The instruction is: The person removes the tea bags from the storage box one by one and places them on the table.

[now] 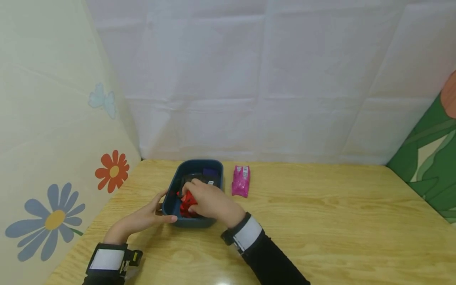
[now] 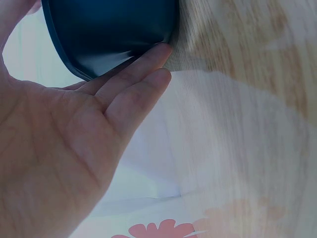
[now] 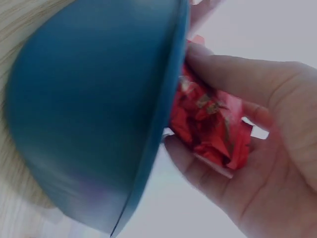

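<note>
A dark blue plastic bin point(image 1: 194, 224) stands on the table, left of centre. My left hand point(image 1: 146, 218) rests against its near left corner, thumb at the front and fingers along the outer side. The left wrist view shows those fingers point(image 2: 140, 96) nearly straight against the wall. Over the bin, my right hand point(image 1: 213, 201) grips a crinkled red foil packet point(image 3: 210, 121) between thumb and fingers, at rim height. Behind it in the bin lie a black packet point(image 1: 194, 178) and a dark purple item point(image 1: 210, 172), both partly hidden.
A pink packet point(image 1: 241, 182) lies on the wooden table point(image 1: 320, 221), right of the bin. A white sheet point(image 1: 285, 79) hangs behind the table. Flower-printed sheets point(image 1: 53, 138) stand at the sides.
</note>
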`<state>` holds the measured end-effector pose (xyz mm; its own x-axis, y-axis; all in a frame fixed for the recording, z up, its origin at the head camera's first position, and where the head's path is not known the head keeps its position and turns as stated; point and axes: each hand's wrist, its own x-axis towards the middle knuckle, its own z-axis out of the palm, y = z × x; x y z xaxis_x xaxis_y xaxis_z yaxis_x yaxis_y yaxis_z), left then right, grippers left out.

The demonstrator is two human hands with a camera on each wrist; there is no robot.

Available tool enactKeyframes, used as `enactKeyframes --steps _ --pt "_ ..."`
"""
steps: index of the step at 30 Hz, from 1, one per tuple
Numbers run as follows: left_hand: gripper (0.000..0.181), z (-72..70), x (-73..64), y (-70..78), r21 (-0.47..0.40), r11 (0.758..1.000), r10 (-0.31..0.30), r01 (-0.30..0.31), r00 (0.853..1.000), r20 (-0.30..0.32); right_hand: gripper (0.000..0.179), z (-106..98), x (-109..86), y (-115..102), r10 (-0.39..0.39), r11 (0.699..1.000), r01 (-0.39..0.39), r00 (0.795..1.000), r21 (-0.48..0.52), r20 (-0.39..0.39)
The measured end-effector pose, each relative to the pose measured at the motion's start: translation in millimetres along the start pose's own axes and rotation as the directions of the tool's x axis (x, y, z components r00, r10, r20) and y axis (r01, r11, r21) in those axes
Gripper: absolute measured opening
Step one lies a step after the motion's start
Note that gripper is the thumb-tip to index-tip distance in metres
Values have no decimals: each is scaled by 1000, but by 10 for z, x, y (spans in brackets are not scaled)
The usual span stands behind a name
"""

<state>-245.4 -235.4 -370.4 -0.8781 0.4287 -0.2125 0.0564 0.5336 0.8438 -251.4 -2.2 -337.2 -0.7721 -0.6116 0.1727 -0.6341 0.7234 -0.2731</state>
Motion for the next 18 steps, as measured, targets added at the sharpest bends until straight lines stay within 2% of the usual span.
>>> enactKeyframes --steps 4,9,13,18 --pt "99 -3 -5 -5 12 1000 9 -9 1000 1 33 -28 -37 56 -9 1000 9 999 -3 -50" --pt "100 2 7 -2 25 1000 15 -15 1000 -7 33 -49 -122 214 -14 1000 16 983 6 -181" --pt "100 12 10 -1 31 999 13 -13 1000 -10 35 -82 -218 374 4 995 22 961 93 -275" --pt "102 16 -8 -7 38 999 19 -19 1000 -8 34 -154 -323 595 100 977 -27 932 209 -349"
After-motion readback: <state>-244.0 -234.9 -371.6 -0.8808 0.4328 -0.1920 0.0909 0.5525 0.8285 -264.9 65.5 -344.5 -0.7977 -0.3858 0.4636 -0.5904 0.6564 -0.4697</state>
